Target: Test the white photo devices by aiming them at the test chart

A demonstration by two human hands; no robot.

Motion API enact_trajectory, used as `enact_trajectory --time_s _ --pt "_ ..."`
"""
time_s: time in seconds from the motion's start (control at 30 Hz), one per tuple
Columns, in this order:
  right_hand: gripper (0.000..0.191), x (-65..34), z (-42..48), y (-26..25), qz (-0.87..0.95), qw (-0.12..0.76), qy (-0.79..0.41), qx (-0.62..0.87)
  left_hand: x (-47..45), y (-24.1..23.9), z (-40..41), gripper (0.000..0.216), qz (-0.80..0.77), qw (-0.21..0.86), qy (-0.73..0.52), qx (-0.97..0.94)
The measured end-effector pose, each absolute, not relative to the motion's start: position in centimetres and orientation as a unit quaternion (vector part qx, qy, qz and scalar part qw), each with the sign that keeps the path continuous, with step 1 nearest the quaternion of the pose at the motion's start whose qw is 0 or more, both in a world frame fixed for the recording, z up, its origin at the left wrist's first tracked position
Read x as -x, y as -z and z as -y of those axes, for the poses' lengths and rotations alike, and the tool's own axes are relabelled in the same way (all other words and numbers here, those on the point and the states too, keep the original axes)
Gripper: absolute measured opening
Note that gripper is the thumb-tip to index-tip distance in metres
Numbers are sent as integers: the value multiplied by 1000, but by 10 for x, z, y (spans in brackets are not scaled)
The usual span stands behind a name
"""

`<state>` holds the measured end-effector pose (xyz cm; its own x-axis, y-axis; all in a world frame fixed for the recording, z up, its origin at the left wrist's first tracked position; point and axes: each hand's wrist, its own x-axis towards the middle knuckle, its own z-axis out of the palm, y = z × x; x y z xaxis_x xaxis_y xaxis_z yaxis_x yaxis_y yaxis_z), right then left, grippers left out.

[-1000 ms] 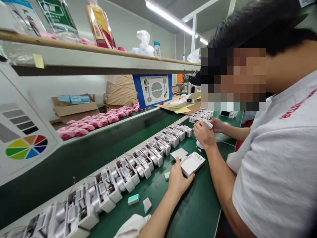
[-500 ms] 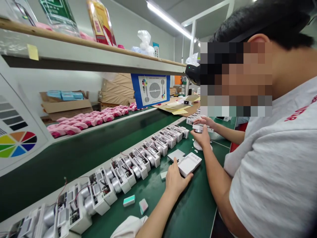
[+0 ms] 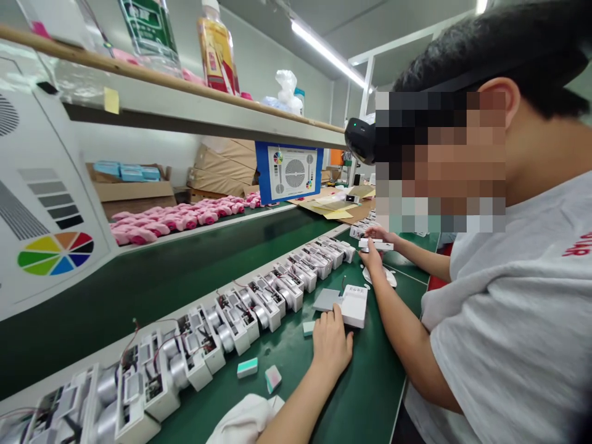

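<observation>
My left hand (image 3: pixel 332 342) rests palm down over the green bench, fingers bent forward and thumb apart. Its fingertips are at the near left edge of a white plastic housing (image 3: pixel 355 302), seeming to touch it. Just behind those fingers lies a flat grey plate (image 3: pixel 327 300), partly against the housing. A small pale green-and-white block (image 3: pixel 308 328) sits left of the hand. Closer to me are a teal-and-white block (image 3: pixel 247 367) and a pinkish-white block (image 3: pixel 272 378). White cloth (image 3: pixel 247 419) lies beside my forearm. My right hand is out of view.
A long row of white device housings (image 3: pixel 203 339) with exposed motors and wires runs along the bench. At right, a co-worker's hands (image 3: pixel 374 246) hold a white part. Pink items (image 3: pixel 185 216) line the far ledge. An overhead shelf (image 3: pixel 185 92) carries bottles.
The white housing has turned from showing its hollow recess to showing a flatter face and side wall. My left fingers have drawn closer together. The view has shifted slightly.
</observation>
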<state>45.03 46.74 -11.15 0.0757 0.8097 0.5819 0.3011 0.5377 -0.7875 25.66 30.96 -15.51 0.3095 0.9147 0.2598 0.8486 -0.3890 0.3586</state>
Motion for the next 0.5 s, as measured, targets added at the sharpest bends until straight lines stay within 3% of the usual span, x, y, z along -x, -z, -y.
enact_trajectory --time_s 0.27,0.5 --pt "26 -441 -476 103 752 483 -114 434 -257 160 -311 61 -562 57 -198 -801" --pt "19 -451 -465 95 823 388 -207 359 -258 149 -300 20 -497 40 -166 -851"
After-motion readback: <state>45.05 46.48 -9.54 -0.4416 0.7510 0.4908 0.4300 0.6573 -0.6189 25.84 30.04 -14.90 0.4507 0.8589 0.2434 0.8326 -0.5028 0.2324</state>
